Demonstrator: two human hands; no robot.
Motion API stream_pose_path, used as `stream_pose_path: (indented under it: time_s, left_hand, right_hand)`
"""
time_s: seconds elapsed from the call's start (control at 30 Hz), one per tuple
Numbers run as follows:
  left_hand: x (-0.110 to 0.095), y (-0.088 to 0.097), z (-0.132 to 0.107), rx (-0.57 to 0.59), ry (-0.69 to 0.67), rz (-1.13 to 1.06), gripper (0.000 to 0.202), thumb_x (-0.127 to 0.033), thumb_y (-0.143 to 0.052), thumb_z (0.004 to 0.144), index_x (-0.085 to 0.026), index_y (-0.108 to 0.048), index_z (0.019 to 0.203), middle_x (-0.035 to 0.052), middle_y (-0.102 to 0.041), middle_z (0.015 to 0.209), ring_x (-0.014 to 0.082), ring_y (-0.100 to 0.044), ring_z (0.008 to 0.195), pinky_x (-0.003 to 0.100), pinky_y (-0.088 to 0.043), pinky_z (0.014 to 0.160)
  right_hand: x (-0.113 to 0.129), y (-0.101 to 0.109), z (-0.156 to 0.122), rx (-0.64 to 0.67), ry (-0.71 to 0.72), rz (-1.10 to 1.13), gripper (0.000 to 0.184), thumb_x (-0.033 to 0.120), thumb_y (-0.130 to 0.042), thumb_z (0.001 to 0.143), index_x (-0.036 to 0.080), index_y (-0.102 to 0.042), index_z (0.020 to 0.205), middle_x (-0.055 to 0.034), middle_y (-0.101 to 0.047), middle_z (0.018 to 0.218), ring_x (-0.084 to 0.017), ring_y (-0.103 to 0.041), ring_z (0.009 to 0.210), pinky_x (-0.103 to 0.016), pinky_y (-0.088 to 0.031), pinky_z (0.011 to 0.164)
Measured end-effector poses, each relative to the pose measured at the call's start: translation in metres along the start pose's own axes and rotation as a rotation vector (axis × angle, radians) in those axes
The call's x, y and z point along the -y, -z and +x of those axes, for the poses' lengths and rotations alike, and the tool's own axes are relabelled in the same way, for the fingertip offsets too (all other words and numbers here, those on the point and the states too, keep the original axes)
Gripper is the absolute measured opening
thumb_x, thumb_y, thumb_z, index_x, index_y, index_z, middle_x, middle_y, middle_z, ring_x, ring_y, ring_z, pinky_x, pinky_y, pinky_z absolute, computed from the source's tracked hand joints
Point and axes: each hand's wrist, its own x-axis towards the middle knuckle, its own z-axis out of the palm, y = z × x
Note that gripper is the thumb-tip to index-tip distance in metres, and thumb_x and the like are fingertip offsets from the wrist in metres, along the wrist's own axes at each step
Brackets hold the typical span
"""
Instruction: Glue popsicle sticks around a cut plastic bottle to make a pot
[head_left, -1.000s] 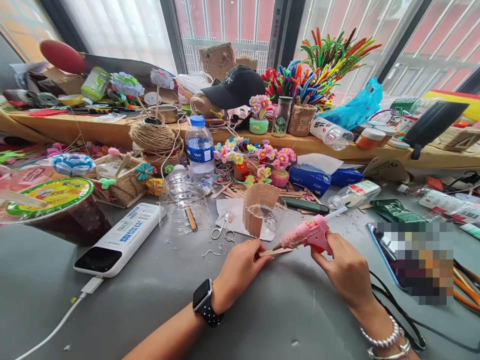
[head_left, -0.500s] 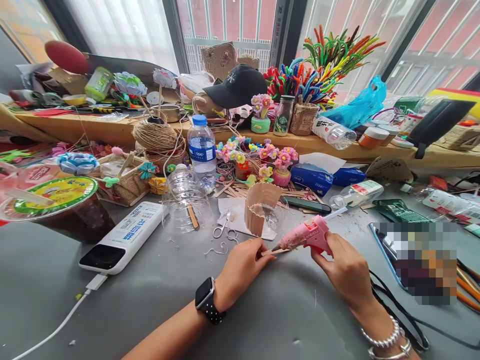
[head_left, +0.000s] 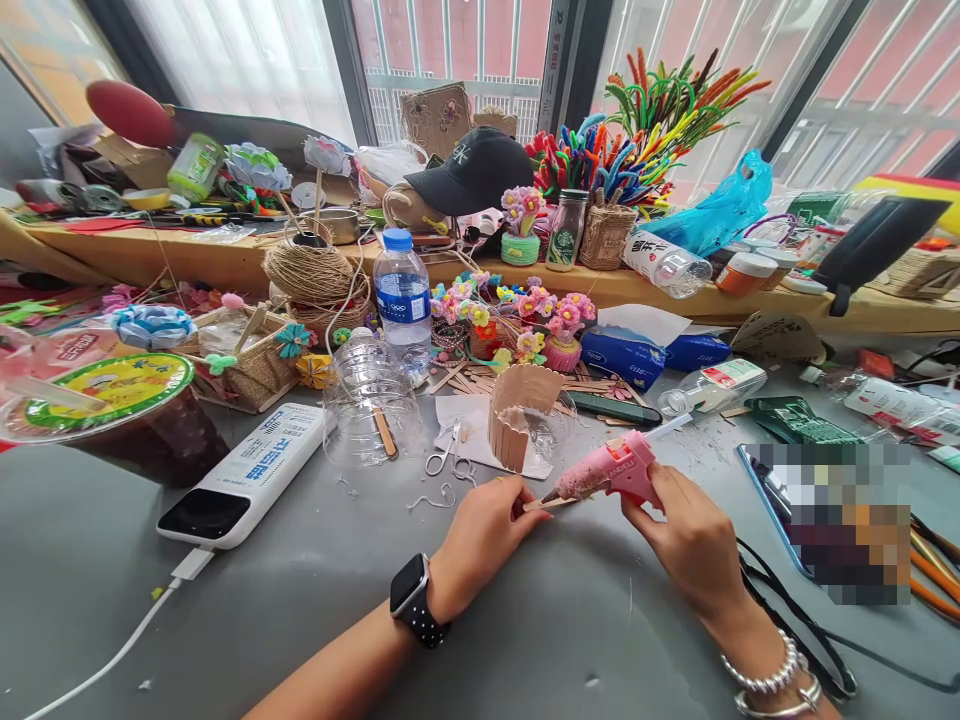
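Between thumb and fingers, my left hand pinches a wooden craft stick just above the grey table. My right hand is wrapped round the handle of a pink hot glue gun. Its nozzle points left and rests at the stick, close to my left fingertips. A clear glue stick pokes out of the gun's back. Just beyond my hands stands a curved wall of joined craft sticks, partly round a clear plastic piece, on a white tissue. Small scissors lie to its left.
Left of my hands are a cut clear bottle, a white power bank with a cable, and a lidded drink cup. A water bottle stands behind. At right lie a phone and black cord.
Almost nothing differs. Both hands, the glue gun and the craft stick stay in place; the view shifts very slightly.
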Motion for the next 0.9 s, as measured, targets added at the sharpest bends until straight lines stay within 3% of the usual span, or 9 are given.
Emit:
stream_pose_path:
  time_s: [0.9]
  left_hand:
    - [0.001,-0.001,-0.001,-0.008,-0.005,-0.008,0.02,-0.036,-0.055,0.077,-0.017,-0.055,0.072,-0.0006,-0.06,0.066,0.0126,-0.052,0.059,0.022,-0.036,0.054]
  right_hand:
    - [-0.012,0.002,-0.001,0.01,0.02,-0.014,0.016,0.021,-0.047,0.079,0.011,-0.055,0.089,-0.0048,-0.058,0.068,-0.015,-0.054,0.06,-0.025,-0.042,0.055]
